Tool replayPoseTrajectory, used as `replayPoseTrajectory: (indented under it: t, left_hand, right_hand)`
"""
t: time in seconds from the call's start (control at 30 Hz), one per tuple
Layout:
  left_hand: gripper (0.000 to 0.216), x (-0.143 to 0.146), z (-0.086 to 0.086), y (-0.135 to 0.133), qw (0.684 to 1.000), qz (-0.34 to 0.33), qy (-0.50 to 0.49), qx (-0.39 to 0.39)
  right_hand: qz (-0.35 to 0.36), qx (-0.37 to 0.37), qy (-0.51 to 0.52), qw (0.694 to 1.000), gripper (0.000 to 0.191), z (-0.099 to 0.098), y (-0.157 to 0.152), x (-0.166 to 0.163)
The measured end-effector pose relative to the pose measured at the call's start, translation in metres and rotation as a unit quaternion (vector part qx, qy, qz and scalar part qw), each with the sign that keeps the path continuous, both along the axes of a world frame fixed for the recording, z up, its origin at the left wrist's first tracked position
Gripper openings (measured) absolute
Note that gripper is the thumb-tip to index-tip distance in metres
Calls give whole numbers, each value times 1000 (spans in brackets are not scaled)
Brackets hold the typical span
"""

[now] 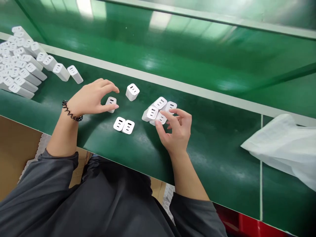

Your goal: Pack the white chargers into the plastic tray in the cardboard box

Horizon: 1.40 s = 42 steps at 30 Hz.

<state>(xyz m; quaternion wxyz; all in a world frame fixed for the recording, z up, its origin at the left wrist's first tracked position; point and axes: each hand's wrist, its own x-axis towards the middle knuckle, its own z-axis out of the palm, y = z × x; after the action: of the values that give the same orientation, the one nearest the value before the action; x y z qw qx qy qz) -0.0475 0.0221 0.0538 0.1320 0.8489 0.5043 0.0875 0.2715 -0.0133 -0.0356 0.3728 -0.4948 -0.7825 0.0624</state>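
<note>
My left hand (90, 97) is spread, thumb and fingers apart, around a white charger block (112, 101) on the green bench. The thumb overlaps that block in view, and I cannot tell whether it touches. My right hand (178, 133) has thumb and index finger at opposite sides of a white charger (162, 118), the nearest of a small tight cluster. Beside it in the cluster is another charger (152, 113) with its port face up. Two chargers (124, 125) stand side by side between my hands, and a single charger (132, 91) stands farther back.
A large mass of white chargers (21, 67) fills the bench's left end, with a few strays trailing right. A whitish plastic bag (283, 141) lies at the right. Behind runs a pale strip (118, 69) below a green panel. Cardboard boxes (18, 154) sit under the front edge.
</note>
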Motion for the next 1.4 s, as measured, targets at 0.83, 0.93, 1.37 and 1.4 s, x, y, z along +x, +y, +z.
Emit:
replayPoseTrajectory:
  t: [0.83,0.93,1.37,1.4]
  left_hand:
    - [56,22,1,-12,985,-122,-8,-124]
    - [59,30,-2,-18,968,-151,61,-192]
    - [41,70,-33,-34,976,-173,27,-127]
    - [43,70,-34,-34,976,-173,22,-127]
  right_hand:
    - [224,51,-63,971,31,4,-28,-36]
    - [227,28,-48,972,24,2,-25,-37]
    - [241,-1,16,971,41,8,-18,-19]
    - [243,-4,14,970,42,9,-17,-18]
